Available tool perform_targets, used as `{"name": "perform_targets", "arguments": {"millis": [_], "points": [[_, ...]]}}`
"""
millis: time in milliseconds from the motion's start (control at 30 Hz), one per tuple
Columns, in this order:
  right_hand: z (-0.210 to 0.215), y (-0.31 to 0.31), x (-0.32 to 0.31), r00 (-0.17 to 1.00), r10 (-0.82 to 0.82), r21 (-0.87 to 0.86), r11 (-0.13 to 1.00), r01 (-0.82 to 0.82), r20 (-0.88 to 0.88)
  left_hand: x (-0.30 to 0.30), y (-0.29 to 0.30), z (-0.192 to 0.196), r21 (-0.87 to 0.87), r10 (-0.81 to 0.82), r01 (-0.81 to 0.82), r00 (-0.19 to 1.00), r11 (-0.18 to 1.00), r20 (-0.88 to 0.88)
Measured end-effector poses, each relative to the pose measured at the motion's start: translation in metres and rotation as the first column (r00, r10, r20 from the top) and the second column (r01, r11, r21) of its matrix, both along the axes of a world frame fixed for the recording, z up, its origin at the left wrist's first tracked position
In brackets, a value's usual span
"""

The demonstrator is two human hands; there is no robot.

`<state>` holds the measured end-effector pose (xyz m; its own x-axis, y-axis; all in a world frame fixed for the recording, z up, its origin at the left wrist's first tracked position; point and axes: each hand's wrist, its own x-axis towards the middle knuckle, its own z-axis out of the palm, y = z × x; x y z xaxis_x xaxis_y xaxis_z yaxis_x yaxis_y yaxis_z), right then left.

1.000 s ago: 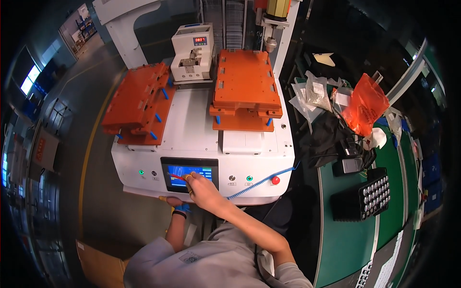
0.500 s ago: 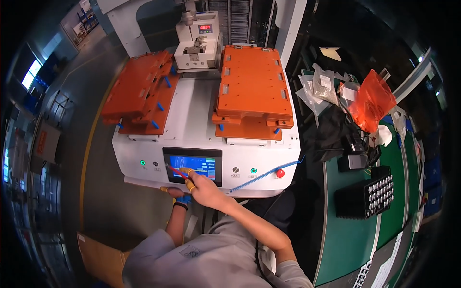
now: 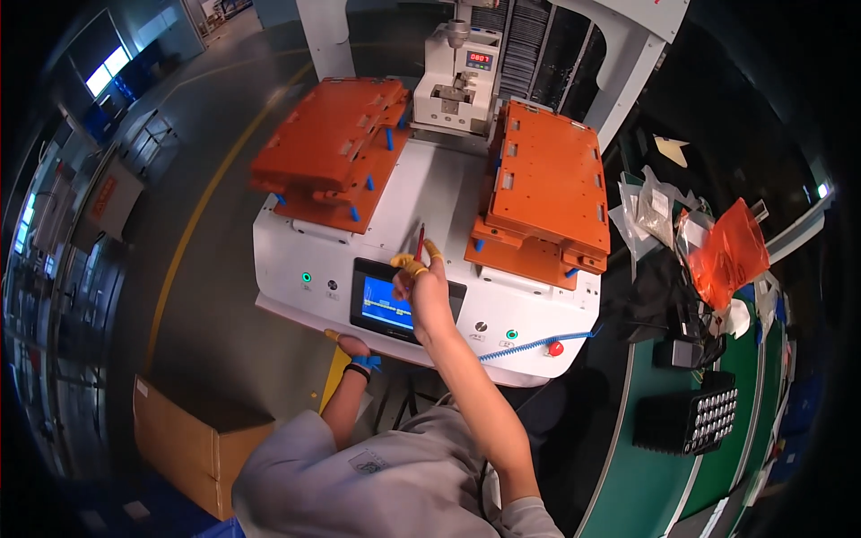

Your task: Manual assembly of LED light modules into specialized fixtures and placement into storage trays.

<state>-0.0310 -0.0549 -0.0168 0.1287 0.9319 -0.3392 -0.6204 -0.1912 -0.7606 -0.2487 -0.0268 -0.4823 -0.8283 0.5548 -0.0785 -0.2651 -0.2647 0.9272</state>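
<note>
Head view: over the touchscreen (image 3: 380, 303), the right hand (image 3: 425, 285) grips a red tool (image 3: 420, 240), best held steady; below it, the left hand (image 3: 352, 346)'s closure I cannot tell.

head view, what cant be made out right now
All in the head view:
- Screen: partly hidden behind the right hand and wrist.
- Thin red tool: its lower end is hidden in the right hand's grip.
- Left hand: too small to tell whether it touches the machine.
- Spindle: top cut off by the upper edge.
</note>
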Motion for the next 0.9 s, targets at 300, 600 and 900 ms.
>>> {"name": "perform_targets", "arguments": {"millis": [300, 600, 900], "points": [[-0.025, 0.042, 0.037, 0.773, 0.059, -0.001, 0.997, -0.075, 0.631, 0.075, -0.022, 0.143, -0.225, 0.054, 0.014, 0.955, 0.974, 0.292], [-0.012, -0.008, 0.037, 0.52, -0.046, 0.135, 0.982, -0.134, 0.853, 0.039, -0.007, 0.035, -0.139, -0.01, 0.082, 0.891, 0.987, 0.454], [0.112, -0.065, 0.098, -0.326, -0.561, 0.519, 0.828, -0.212, 0.761, 0.008, -0.004, -0.017, -0.178, -0.06, 0.116, 0.954, 0.977, 0.294]]}}
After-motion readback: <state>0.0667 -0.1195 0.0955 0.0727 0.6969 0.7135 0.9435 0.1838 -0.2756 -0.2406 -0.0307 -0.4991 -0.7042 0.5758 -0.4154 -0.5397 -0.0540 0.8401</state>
